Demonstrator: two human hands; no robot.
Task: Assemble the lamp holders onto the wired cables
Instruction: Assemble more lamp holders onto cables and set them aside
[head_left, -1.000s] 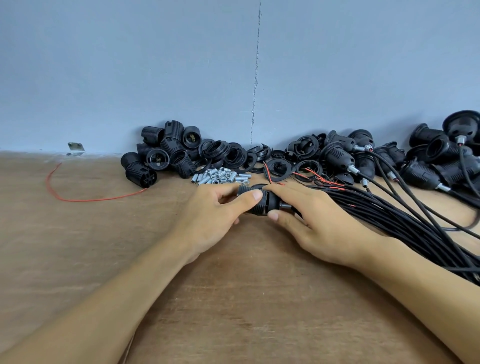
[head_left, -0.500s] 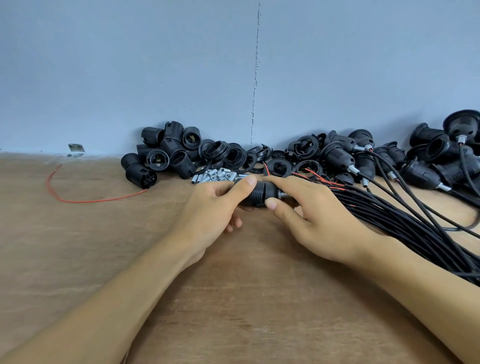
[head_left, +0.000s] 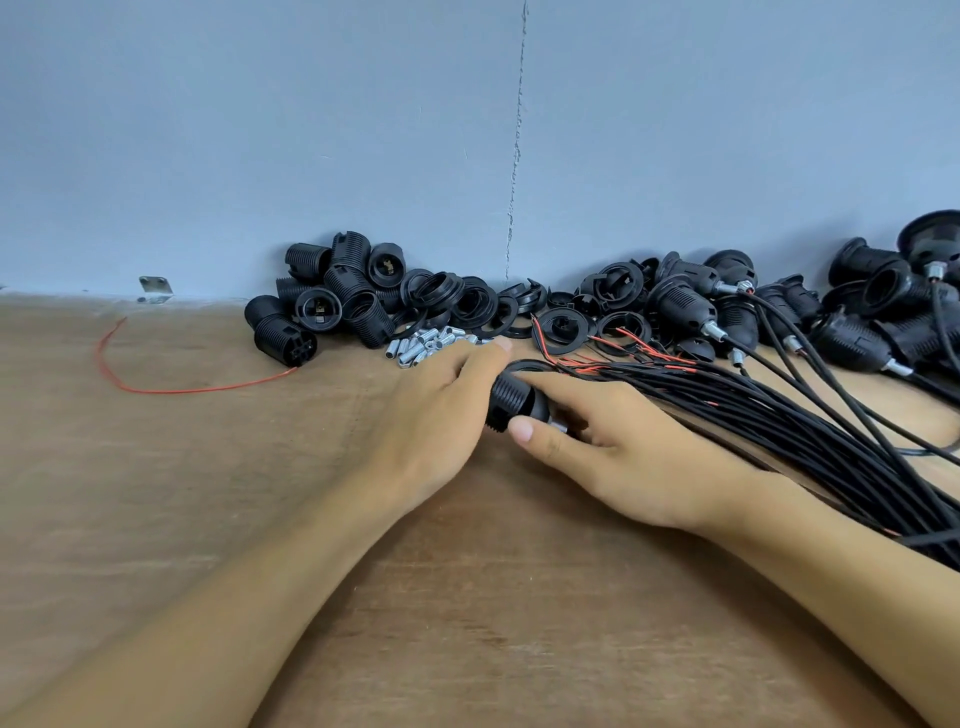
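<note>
Holds a ribbed black lamp holder (head_left: 517, 397) between both hands at the middle of the wooden worktop (head_left: 208, 519); cannot tell whether resting on it or lifted. Wraps the left hand (head_left: 431, 415) over its left end, fingers curled round it, forefinger stretched across the top. Pinches its right end with the right hand (head_left: 623, 452), thumb on the near side, fingers clamped over the far side, a bit of silver metal showing just behind the thumb. Just beside the right forearm, a thick bundle of black cables (head_left: 779, 426) with red wire tips, fanned toward the wall (head_left: 311, 130). Along the wall: a heap of loose holders (head_left: 332, 301), black rings (head_left: 467, 304), small metal sleeves (head_left: 421, 345), already wired holders (head_left: 685, 312) at right. At far left, one stray red wire (head_left: 171, 387) on the worktop.
</note>
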